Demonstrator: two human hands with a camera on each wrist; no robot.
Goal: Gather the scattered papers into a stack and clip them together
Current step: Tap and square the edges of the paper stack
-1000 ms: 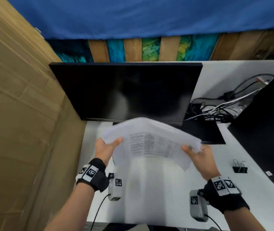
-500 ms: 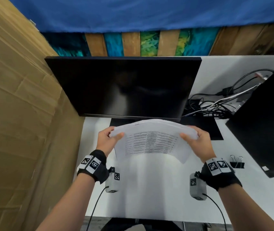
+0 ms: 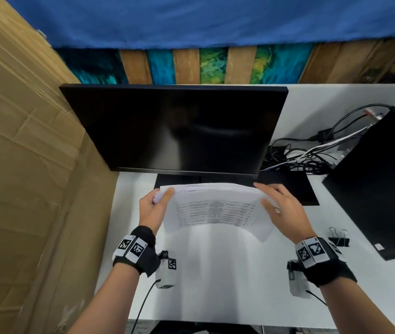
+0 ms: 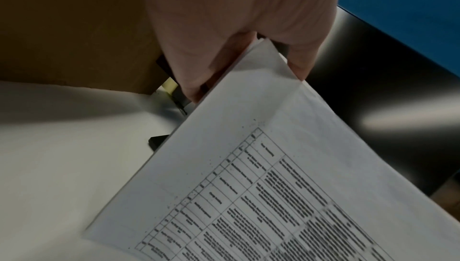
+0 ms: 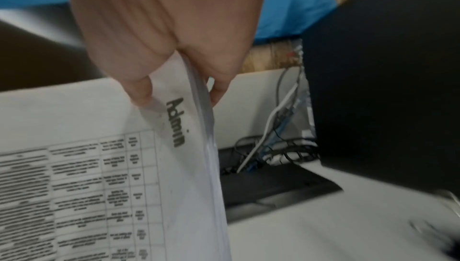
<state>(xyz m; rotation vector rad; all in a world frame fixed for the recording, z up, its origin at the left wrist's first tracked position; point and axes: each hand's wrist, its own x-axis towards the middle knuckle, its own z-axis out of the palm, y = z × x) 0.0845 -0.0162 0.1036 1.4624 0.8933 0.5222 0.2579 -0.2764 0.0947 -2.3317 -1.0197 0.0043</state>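
A stack of white papers point(image 3: 215, 208) with a printed table on top stands almost upright on the white desk point(image 3: 215, 273), its lower edge near the surface, in front of the monitor. My left hand point(image 3: 155, 206) grips the stack's left end, thumb on the front; the left wrist view shows the papers point(image 4: 261, 167) pinched between thumb and fingers point(image 4: 191, 88). My right hand point(image 3: 275, 206) pinches the right end, and the right wrist view shows the papers point(image 5: 174, 167) marked "Admin". A black binder clip point(image 3: 339, 239) lies on the desk right of my right wrist.
A black monitor point(image 3: 179, 128) stands just behind the papers on its base point(image 3: 288, 189). A black computer case point(image 3: 379, 184) stands at the right, with tangled cables point(image 3: 300, 155) beside it. A cardboard wall point(image 3: 23, 165) closes the left side.
The stack has swung from a slanted hold above the desk to nearly upright and lower. Both hands have come closer together and moved toward the monitor.
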